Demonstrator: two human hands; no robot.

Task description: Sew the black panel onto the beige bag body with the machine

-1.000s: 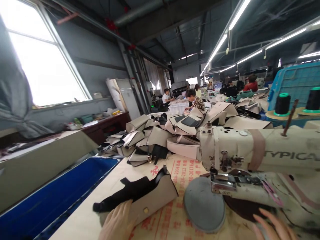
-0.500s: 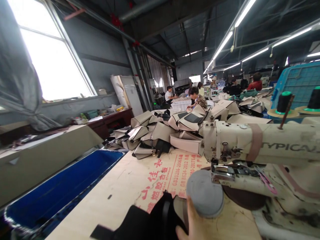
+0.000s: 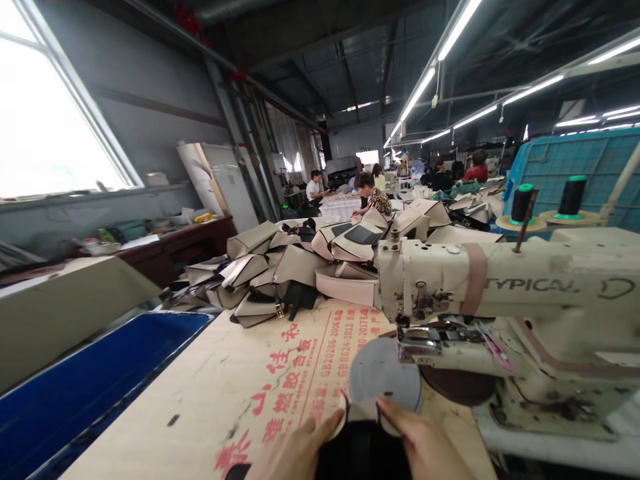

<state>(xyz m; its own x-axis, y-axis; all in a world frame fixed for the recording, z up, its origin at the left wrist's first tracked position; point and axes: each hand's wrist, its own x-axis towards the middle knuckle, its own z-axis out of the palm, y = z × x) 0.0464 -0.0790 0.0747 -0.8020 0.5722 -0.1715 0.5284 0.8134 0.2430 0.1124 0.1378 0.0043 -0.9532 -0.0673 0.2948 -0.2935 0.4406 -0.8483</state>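
My left hand (image 3: 300, 447) and my right hand (image 3: 423, 433) grip a black and beige bag piece (image 3: 364, 450) from its two sides at the bottom of the view. Its black part faces me, and a beige edge shows at the top between my thumbs. The lower part is cut off by the frame. Just beyond it lies a grey round disc (image 3: 387, 373) on the wooden board (image 3: 200, 407). To the right stands a sewing machine (image 3: 450, 273) with a pair of pink-handled snips (image 3: 495, 350) on its arm.
A heap of beige bags (image 3: 295, 267) covers the board's far end. A blue bin (image 3: 100, 393) runs along the left. Black thread cones (image 3: 523, 203) stand behind the machine, near a blue crate (image 3: 570, 173). A person in a patterned top (image 3: 377, 200) sits beyond the heap.
My left hand has come into view and taken the left side of the bag piece. The piece has turned upright and shifted right. The camera has swung to the right.
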